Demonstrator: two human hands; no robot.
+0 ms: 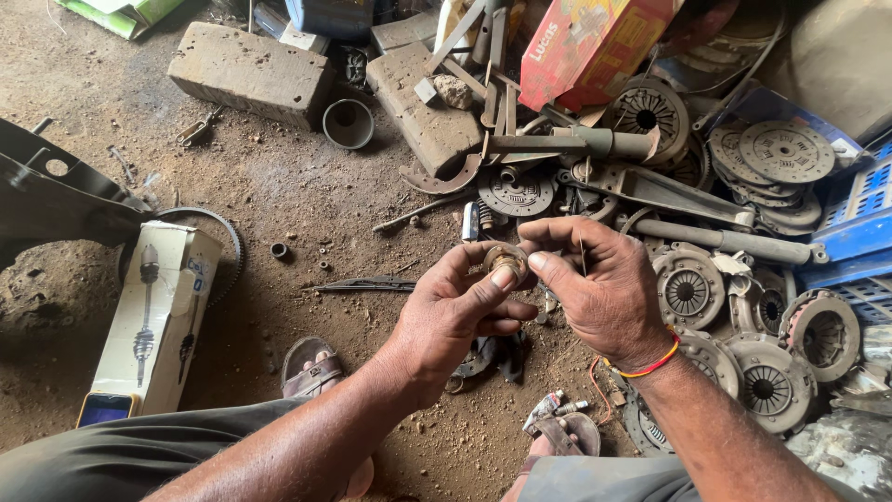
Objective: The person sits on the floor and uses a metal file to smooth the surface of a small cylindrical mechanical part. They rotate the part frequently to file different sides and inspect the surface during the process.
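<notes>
Pinching a small metal ring (506, 261), both hands (557, 293), dirt floor (279, 186), scattered clutch plates (688, 291).

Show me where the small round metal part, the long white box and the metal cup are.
Small round metal part (506, 262): head view, on its rim between the thumbs.
Long white box (158, 321): head view, middle of its printed top face.
Metal cup (348, 124): head view, on its open rim.

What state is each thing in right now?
left hand: pinching the small round brass-coloured metal ring
right hand: fingertips on the same ring
long white cardboard box: lying flat on the dirt
red cardboard box: tilted against the scrap
grey metal clutch plates: piled loosely
</notes>
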